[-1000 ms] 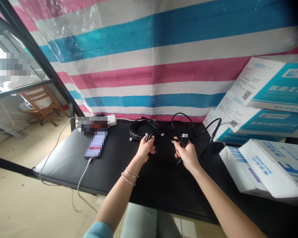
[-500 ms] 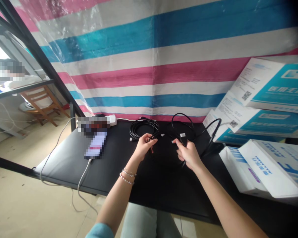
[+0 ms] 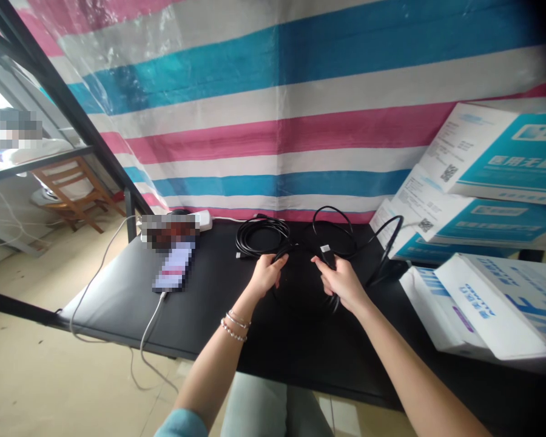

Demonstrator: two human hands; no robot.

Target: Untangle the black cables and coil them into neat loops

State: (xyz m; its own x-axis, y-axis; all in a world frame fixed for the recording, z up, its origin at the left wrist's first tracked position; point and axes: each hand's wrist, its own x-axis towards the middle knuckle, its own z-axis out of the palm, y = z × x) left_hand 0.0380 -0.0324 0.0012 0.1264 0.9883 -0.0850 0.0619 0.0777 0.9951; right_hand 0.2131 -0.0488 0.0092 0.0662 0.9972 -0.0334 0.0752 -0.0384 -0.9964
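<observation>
My left hand (image 3: 266,276) pinches a black cable between thumb and fingers, just above the black tabletop. My right hand (image 3: 340,280) grips the same kind of black cable, with its plug (image 3: 327,255) pointing up and a pale metal end showing. Between the hands the cable hangs in a loop, hard to make out against the dark surface. Behind my left hand lies a coiled black cable (image 3: 262,233) with a plug at its near left. More loose black cable (image 3: 332,210) curves up behind my right hand toward the boxes.
White and teal boxes (image 3: 495,164) are stacked at the right, with white and blue boxes (image 3: 486,303) in front. A phone (image 3: 175,267) on a charging cord and a white power strip (image 3: 204,220) lie left. A person sits at far left beyond the black frame.
The cable between my hands now forms a wider loop. The plug at my right hand has tilted and shifted slightly left; both hands stay nearly in place.
</observation>
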